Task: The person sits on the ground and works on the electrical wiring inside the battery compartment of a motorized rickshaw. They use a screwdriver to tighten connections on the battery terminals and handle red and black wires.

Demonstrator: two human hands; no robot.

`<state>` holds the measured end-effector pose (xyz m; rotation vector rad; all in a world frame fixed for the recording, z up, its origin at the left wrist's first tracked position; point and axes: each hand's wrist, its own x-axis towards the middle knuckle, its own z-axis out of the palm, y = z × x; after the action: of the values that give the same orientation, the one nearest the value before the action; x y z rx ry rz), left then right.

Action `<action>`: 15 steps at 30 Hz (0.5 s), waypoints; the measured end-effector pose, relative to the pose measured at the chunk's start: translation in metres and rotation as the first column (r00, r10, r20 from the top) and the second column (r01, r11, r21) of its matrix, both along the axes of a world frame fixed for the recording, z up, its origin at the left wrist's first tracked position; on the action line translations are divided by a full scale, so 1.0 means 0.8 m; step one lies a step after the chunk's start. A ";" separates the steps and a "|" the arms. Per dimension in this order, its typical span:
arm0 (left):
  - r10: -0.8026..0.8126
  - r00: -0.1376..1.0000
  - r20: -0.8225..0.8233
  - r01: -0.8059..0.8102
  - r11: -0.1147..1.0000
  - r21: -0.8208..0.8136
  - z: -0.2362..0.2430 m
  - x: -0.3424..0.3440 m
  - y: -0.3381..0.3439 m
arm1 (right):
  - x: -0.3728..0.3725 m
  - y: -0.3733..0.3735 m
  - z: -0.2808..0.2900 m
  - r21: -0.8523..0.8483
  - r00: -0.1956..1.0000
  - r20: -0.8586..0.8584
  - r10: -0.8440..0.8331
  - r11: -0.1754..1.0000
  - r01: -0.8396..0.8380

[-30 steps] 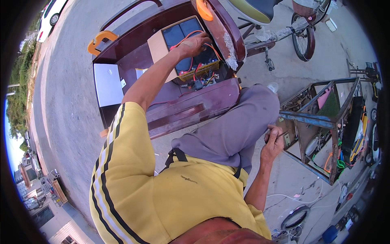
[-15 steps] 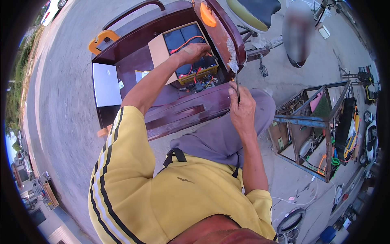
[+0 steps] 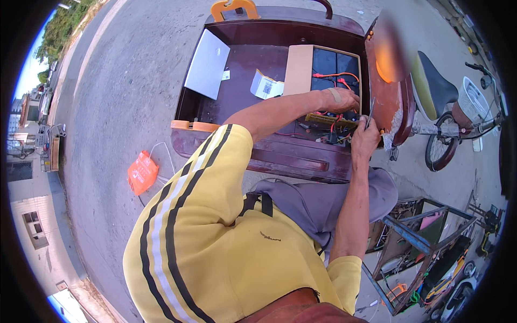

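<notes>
Dark battery blocks (image 3: 325,60) sit in an open cardboard box (image 3: 299,67), with red wires (image 3: 344,82) across their tops. My left hand (image 3: 342,100) reaches over the near part of the batteries. Its fingers are curled down, and what they hold, if anything, is hidden. Closed around a thin metal tool (image 3: 371,110), perhaps a screwdriver, my right hand (image 3: 366,141) is at the box's near right corner, close to the left fingertips. Below the hands, loose coloured wires and connectors (image 3: 336,134) lie by a yellowish strip (image 3: 328,119) at the box's near side.
The box stands inside a maroon vehicle body (image 3: 291,153). A flat silver panel (image 3: 207,64) and a printed paper packet (image 3: 266,86) are left of it. An orange bag (image 3: 142,173) lies on the ground. Right are a bicycle-type seat (image 3: 433,86) and a metal rack (image 3: 425,245).
My view has shifted, so the vehicle body sits farther right. My right hand with the tool has come up close to the left hand, which stays over the batteries.
</notes>
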<state>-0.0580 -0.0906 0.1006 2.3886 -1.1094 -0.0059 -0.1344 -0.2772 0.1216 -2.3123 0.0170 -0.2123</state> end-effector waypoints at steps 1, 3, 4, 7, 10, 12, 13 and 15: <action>-0.004 0.999 -0.043 0.003 1.000 -0.011 0.004 -0.005 0.007 | -0.003 0.002 0.000 -0.046 1.000 -0.008 0.017 0.999 -0.017; -0.005 0.999 0.038 0.007 0.999 -0.053 -0.008 -0.009 0.029 | -0.005 0.002 -0.006 -0.032 0.994 -0.104 0.025 0.999 -0.028; 0.020 0.999 0.049 -0.017 0.998 -0.068 -0.012 -0.012 0.043 | -0.004 -0.002 -0.017 -0.044 0.993 -0.116 0.032 0.998 -0.038; 0.247 0.968 0.047 -0.243 0.968 -0.069 0.011 -0.015 0.116 | -0.007 -0.004 -0.026 0.002 0.986 -0.168 -0.009 1.000 0.009; 0.740 0.670 -0.061 -0.739 0.672 0.038 -0.012 0.000 0.255 | -0.010 0.008 -0.028 -0.015 0.988 -0.157 0.003 1.000 -0.006; 0.900 0.423 -0.108 -0.873 0.437 0.218 -0.024 -0.014 0.345 | -0.014 0.007 -0.039 -0.080 0.997 -0.074 0.018 0.996 -0.024; 0.955 0.283 -0.091 -0.901 0.298 0.316 -0.059 -0.022 0.398 | -0.016 0.010 -0.044 -0.098 0.998 -0.069 0.005 0.995 -0.012; 0.979 0.201 0.012 -0.903 0.181 0.389 -0.129 -0.055 0.487 | -0.017 0.015 -0.050 -0.128 0.998 -0.060 -0.017 0.992 0.009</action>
<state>-0.1019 0.2989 -0.0029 2.8284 0.7843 -0.0473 -0.1481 -0.2655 0.0816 -2.4460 0.0513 -0.1531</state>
